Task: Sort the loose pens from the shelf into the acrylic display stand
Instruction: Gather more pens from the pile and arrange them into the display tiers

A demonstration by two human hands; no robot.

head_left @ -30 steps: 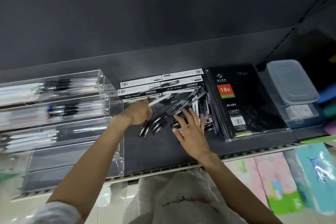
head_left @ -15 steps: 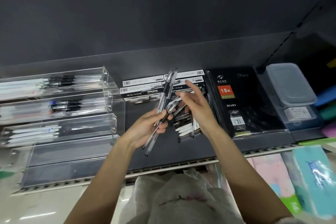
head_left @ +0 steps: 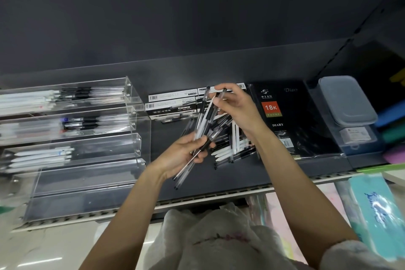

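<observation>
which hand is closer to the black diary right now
Right. The right hand pinches the top ends of the pens just beside the diary's left edge. The left hand grips the bundle lower down, farther to the left.

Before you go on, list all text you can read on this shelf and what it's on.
"18K": orange patch on the black wrapped diary.
"DIARY": white print lower on that cover.
"Diary": faint script at its top.
"GEL INK PEN": black-and-white pen boxes, barely legible.
Barcodes, the grey plastic box's label, and the teal packet: unreadable.
</observation>
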